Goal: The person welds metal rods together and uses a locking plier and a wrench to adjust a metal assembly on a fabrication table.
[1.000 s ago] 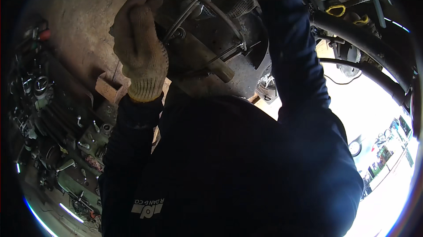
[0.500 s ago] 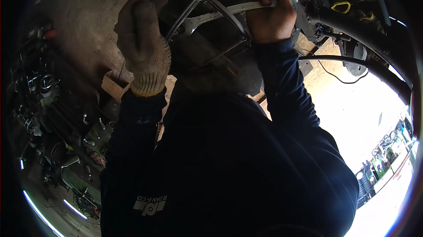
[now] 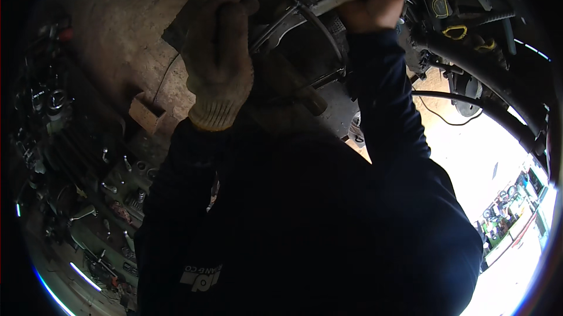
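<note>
My right hand [image 3: 375,2] is bare and raised at the top. Its fingers are bent around the near end of a long pale metal wrench [image 3: 328,5]. The wrench slants down to the left, behind dark curved metal bars [image 3: 325,31], and its far end sits in shadow. My left hand [image 3: 220,58], in a dirty knitted work glove, is held up beside the bars, close to the wrench's far end. The gloved fingers are curled in deep shadow, and what they grip is hidden.
Dark machine parts and thick tubes [image 3: 469,52] fill the upper right, with a yellow ring [image 3: 454,32] among them. A small open cardboard box [image 3: 146,113] lies on the floor at left. Metal tools [image 3: 82,213] crowd the lower left. Bright light enters at right.
My left hand has moved right in the picture. My right hand has shifted up and slightly right, its grip on the wrench looser. The wrench, bars and surroundings appear shifted as the view moved.
</note>
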A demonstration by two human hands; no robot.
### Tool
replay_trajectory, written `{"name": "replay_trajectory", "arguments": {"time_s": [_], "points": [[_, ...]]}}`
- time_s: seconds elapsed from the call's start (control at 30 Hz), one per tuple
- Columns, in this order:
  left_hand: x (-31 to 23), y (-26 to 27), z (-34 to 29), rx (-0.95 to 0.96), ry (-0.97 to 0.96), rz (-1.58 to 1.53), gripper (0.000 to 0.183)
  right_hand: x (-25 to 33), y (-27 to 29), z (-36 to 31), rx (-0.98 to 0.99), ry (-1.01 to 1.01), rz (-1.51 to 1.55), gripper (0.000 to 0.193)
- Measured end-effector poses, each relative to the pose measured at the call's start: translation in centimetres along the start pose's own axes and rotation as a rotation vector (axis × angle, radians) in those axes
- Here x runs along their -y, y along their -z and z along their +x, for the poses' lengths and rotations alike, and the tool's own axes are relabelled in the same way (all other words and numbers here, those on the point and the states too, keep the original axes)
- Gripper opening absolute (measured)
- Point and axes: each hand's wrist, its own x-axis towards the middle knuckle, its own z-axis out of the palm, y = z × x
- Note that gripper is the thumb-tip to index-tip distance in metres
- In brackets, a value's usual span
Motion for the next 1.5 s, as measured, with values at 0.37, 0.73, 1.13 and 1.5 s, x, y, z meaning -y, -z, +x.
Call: {"name": "replay_trajectory", "arguments": {"time_s": [0.37,0.73,1.13,1.5], "points": [[-1.8,-0.3,-0.2,0.016,0.199,-0.006,0.034,0.5,4.2,-2.8,-0.121,0.088,0.144,0.039],[-1.8,-0.4,-0.5,-0.049,0.327,-0.087,0.03,-1.5,1.1,-4.7,-0.236,0.112,0.119,0.025],[-0.4,-1.2,-0.3,0.086,-0.019,0.112,0.016,-8.7,-6.7,10.9,0.182,-0.283,-0.667,0.033],[-0.3,0.3,-0.5,0.083,0.07,0.028,0.02,0.3,-6.5,2.7,0.118,0.061,-0.339,0.033]]}}
